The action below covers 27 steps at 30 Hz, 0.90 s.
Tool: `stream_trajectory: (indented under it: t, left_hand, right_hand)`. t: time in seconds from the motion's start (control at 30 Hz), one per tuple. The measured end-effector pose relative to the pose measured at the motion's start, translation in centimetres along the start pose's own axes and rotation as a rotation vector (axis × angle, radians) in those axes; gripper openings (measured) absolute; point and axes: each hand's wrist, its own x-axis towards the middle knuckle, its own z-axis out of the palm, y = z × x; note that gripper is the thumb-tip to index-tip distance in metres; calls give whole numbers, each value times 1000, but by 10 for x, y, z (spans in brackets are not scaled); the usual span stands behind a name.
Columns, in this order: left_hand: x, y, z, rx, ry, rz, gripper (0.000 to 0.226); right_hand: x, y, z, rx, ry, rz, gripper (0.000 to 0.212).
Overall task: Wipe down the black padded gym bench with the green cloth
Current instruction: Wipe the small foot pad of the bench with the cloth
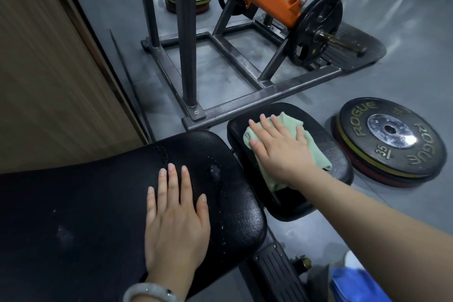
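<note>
My right hand (279, 149) presses flat, fingers straight, on the green cloth (289, 137) spread over the bench's small pad (326, 144). My left hand (176, 223) rests open on the wet long pad (98, 203).

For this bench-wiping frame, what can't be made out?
Head view only:
- Seat pad under the green cloth: covered by the cloth and right hand.
- Large pad: cut off by the left and bottom edges.
- Plates under the top Rogue plate: only edges show.
</note>
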Motion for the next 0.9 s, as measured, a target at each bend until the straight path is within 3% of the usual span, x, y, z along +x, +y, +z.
stream_trajectory:
  t: [0.9]
  left_hand:
    - [-1,0,2,15,-20,2,64]
  right_hand:
    - [44,-16,-5,-23,-17,-38,53]
